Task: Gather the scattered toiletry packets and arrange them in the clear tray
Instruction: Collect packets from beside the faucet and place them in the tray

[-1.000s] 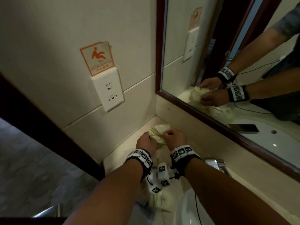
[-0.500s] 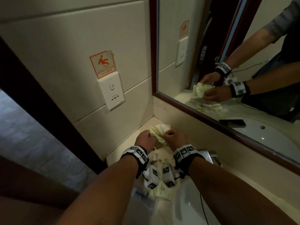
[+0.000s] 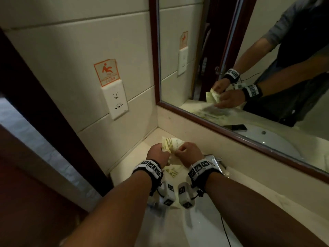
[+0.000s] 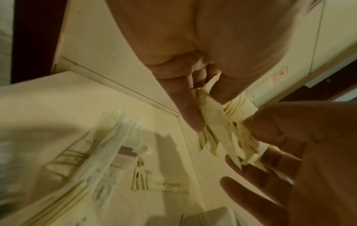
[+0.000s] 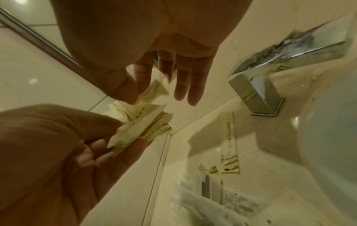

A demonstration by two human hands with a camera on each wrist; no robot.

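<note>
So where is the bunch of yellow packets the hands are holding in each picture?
Head: bunch of packets low centre, between both hands.
Left wrist: bunch right of centre, under the fingers.
Right wrist: bunch left of centre.
Shared landmark: long striped packet lying on the counter.

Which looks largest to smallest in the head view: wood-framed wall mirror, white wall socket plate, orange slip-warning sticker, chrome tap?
1. Wood-framed wall mirror, by far.
2. White wall socket plate.
3. Orange slip-warning sticker, slightly smaller than the plate.
4. Chrome tap, though the right wrist hides part of it, so its rank is unsure.
</note>
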